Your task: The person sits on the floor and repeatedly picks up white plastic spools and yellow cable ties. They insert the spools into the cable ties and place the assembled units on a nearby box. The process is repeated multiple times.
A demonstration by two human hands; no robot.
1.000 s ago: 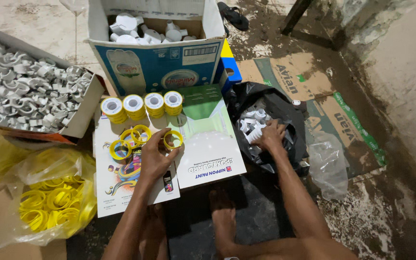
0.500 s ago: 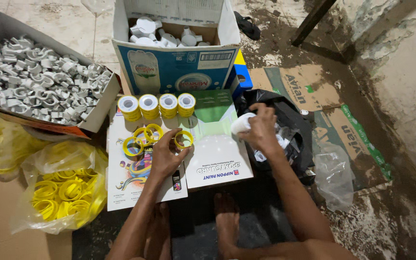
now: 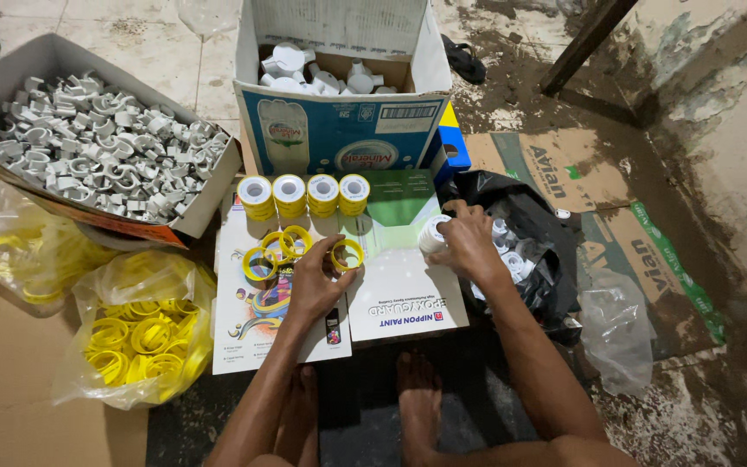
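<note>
My left hand (image 3: 316, 281) grips a yellow plastic ring (image 3: 347, 254) that rests on a glossy printed sheet (image 3: 395, 294). Three more loose yellow rings (image 3: 277, 250) lie just left of it. Behind them stands a row of several stacked yellow-and-white rolls (image 3: 305, 194). My right hand (image 3: 466, 245) holds a small white round core (image 3: 432, 233) at the edge of a black plastic bag (image 3: 536, 251) filled with similar white pieces.
A cardboard box of grey plastic fittings (image 3: 97, 156) sits at the left. An open carton with white parts (image 3: 339, 82) stands behind the rolls. A clear bag of yellow rings (image 3: 136, 333) lies at lower left. My bare feet (image 3: 417, 402) rest on the floor below.
My right hand has come out of the black bag with a white core and moved left toward the sheet. My left hand stays on the yellow ring.
</note>
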